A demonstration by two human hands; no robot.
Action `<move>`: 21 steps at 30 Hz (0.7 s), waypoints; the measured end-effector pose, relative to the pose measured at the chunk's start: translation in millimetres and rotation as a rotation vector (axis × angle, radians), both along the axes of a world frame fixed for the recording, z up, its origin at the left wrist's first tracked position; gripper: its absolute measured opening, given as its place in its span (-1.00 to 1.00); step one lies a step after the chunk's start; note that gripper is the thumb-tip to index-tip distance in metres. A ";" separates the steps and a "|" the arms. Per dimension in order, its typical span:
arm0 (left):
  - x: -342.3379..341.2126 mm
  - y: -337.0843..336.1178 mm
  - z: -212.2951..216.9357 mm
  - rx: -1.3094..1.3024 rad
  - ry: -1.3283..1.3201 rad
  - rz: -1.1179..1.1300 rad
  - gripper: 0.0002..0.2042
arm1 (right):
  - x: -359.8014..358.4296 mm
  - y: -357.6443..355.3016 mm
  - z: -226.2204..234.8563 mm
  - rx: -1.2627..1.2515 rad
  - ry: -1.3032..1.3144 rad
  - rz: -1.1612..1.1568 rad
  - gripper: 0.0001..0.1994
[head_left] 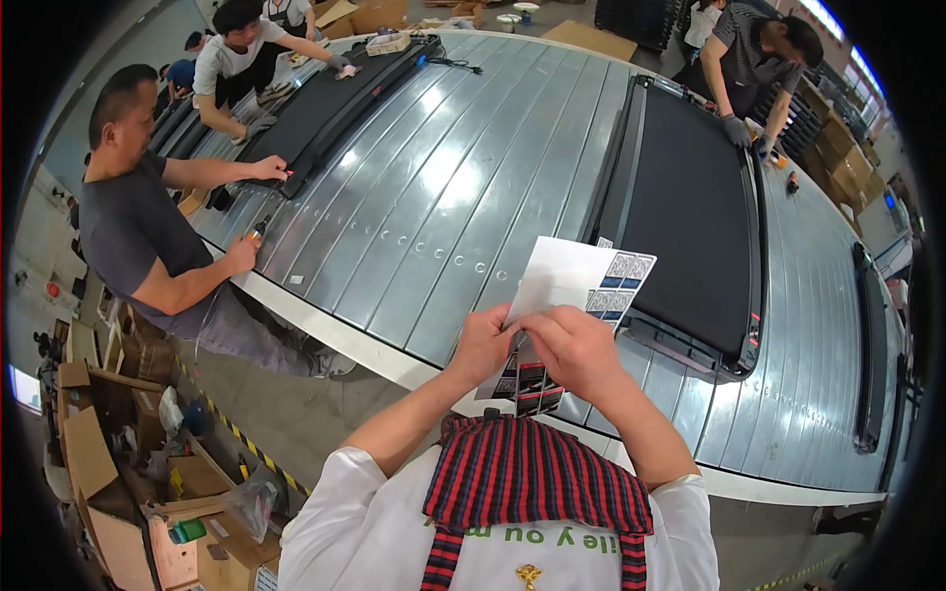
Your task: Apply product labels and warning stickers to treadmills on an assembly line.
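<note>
The white sheet [567, 271] is in front of the person's chest, above the near edge of the desk [463, 167], and the grip of both hands is closed on it: the left hand [481, 345] pinches its lower left corner, the right hand [574, 350] its lower edge, thumbs nearly meeting. Handling it well probably calls for a light pinch at the very edge, one hand steadying while the other works, so that neither the paper nor its small printed squares crease; tilting the sheet away from the glare should help. Counted, there are two hands on one white sheet; its squares are too small to number surely. A red-and-black printed piece [532, 386] hangs below the fingers, and I cannot tell whether it is a second sheet. On the desk lie two broad black panels, one near right [695, 217] and one far left [325, 113], plus one narrow black length [869, 345] at the right. Three co-workers lean in at its edges, two left and one right.
</note>
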State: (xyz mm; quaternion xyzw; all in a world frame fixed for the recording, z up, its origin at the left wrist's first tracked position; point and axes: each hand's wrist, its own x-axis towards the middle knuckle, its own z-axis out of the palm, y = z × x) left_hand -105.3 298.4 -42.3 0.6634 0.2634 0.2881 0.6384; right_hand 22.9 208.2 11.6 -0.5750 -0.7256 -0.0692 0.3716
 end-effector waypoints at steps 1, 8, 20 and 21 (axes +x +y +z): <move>-1.9 4.3 5.3 0.072 0.044 -0.018 -0.78 | -2.7 -0.3 3.7 0.004 -0.010 -0.007 -0.82; -32.5 53.3 18.1 -0.180 -0.151 0.067 -0.78 | 17.5 -17.4 5.1 0.159 0.342 -0.337 -0.72; -43.1 78.5 8.1 -0.236 -0.082 -0.180 -0.75 | 13.6 3.6 -3.1 -0.076 1.290 -0.090 -0.41; -44.7 81.1 9.6 -0.234 -0.084 -0.178 -0.75 | 13.5 3.8 -2.6 -0.118 1.248 -0.068 -0.43</move>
